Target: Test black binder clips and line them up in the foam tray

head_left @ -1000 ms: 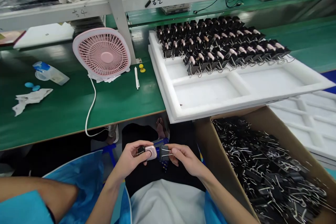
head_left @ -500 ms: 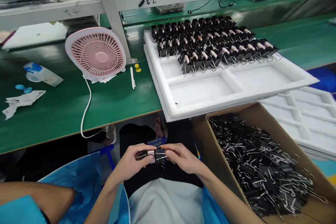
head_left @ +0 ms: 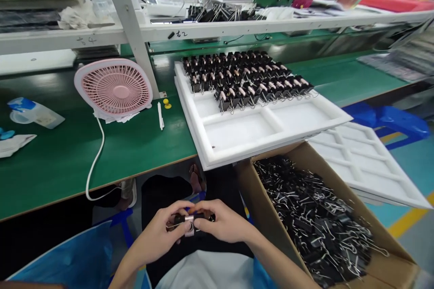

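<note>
Low over my lap, my left hand is closed around a small pinkish metallic part with black binder clips on it. My right hand grips the other side of the same piece, its thumb pressed near the part's middle. A black binder clip there is mostly hidden by the fingers. Both sets of fingertips almost meet over the part. Similar pinkish parts with black binder clips stand in rows on a white foam tray ahead.
To my right, a cardboard box holds loose black binder clips. Behind it lie more foam trays. On the green bench are a pink fan, a white pen and a plastic bottle. A shelf beam crosses behind.
My right hand has shifted from the clip's wire handles inward onto the body of the piece. The view has tilted up and swung right; the neighbouring person's arm has mostly left the view.
</note>
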The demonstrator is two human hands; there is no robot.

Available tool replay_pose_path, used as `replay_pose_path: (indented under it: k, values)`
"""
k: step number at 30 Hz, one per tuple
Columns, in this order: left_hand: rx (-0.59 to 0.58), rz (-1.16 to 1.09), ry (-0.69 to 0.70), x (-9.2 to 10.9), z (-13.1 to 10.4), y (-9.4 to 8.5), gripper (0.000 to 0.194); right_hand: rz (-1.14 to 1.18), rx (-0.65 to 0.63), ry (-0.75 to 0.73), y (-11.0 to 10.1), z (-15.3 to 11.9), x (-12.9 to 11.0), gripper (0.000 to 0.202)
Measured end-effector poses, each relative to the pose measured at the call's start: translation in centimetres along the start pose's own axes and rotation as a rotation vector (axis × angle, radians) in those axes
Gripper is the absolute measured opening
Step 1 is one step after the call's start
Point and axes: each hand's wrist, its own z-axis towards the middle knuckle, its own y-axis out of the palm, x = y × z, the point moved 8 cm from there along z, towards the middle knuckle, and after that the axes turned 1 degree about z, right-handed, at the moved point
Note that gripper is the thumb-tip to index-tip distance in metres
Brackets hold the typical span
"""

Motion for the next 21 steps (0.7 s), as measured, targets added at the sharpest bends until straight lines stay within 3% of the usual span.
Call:
replay_pose_path:
  k: [3,6,8,10,12,14,17,21]
  values:
    - [0.104,-0.143,0.086,0.4,-0.1,-2.1,0.084,0.121,0.006,0.108,-0.5,-0.7,-0.8,0.037]
    - [0.405,-0.396,0.19,-1.0,0.4,-6.8,0.092,0.362,0.036,0.123,-2.4,-2.3,-3.3,0.045]
    - [0.633,-0.446,0.194,-3.7,1.2,-9.7,0.091,0.301,0.189,-0.005,-5.5,-3.2,-6.9,0.041]
    - [0.763,-0.364,0.147,-7.4,3.0,-11.0,0.096,0.042,0.472,-0.176,-9.5,-3.8,-11.5,0.031]
    - [0.787,-0.164,0.048,-11.2,5.3,-11.0,0.101,-0.254,0.78,-0.308,-13.0,-3.9,-16.1,0.027]
    - [0.809,-0.072,0.006,-14.6,7.1,-10.3,0.094,-0.481,0.955,-0.35,-15.3,-2.4,-19.2,0.023]
    - [0.833,0.078,0.036,-17.2,8.1,-9.1,0.077,-0.753,0.993,-0.249,-17.7,2.1,-21.0,0.019]
    - [0.825,0.229,0.103,-18.1,8.0,-8.4,0.062,-1.065,0.945,-0.049,-19.1,6.8,-20.8,0.016]
